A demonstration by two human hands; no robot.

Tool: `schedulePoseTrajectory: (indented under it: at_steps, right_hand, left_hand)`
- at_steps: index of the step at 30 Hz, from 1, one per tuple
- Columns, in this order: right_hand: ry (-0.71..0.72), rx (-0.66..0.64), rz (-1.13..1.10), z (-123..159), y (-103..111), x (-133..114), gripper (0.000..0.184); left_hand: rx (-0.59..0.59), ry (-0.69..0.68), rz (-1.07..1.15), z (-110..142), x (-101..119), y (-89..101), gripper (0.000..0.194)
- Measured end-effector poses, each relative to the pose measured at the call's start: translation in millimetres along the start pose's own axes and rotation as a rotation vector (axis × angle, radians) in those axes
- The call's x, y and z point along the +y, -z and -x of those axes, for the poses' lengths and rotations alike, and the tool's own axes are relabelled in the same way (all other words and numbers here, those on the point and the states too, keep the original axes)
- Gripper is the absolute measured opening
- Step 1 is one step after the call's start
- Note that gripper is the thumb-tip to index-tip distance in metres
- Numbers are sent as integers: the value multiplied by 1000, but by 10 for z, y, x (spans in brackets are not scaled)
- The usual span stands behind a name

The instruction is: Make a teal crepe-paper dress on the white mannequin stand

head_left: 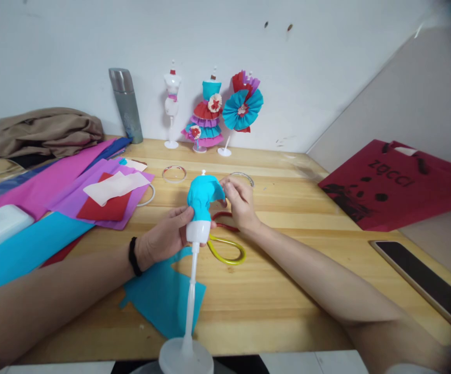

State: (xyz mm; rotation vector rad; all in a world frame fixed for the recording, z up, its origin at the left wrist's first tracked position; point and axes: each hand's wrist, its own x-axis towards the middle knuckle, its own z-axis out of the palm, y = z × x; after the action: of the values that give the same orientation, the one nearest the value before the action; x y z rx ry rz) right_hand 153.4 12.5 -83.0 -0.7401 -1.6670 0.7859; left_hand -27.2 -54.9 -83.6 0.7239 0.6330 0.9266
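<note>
A small white mannequin on a stand [199,231] is tilted toward me, its round base nearest. My left hand [168,228] grips its torso, the thumb on the front. Blue crepe paper [200,200] wraps the mannequin's upper body. At its right side a loose flap of this paper sticks out, and my right hand [238,200] pinches the flap's edge. Beneath the mannequin a cut piece of blue paper [163,296] lies on the table. Scissors with a yellow and a red handle loop [227,252] lie behind, their blades hidden.
Three mannequins stand by the wall: a nearly bare one [172,106] and two in paper dresses [212,122] [244,111]. Left are a flask [126,106], brown cloth [50,130] and coloured paper sheets [54,179]. Right are a red bag [396,184] and a phone [420,280]. Tape rolls [174,174] lie mid-table.
</note>
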Motion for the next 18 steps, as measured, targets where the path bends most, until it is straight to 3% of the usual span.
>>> schedulePoseTrajectory:
  at_steps: [12, 18]
  right_hand:
    - [-32, 26, 29, -3, -28, 14, 35]
    - [-53, 51, 12, -24, -36, 48, 43]
  left_hand:
    - [-136, -23, 72, -43, -61, 122, 46]
    - [-127, -8, 62, -20, -41, 95, 47]
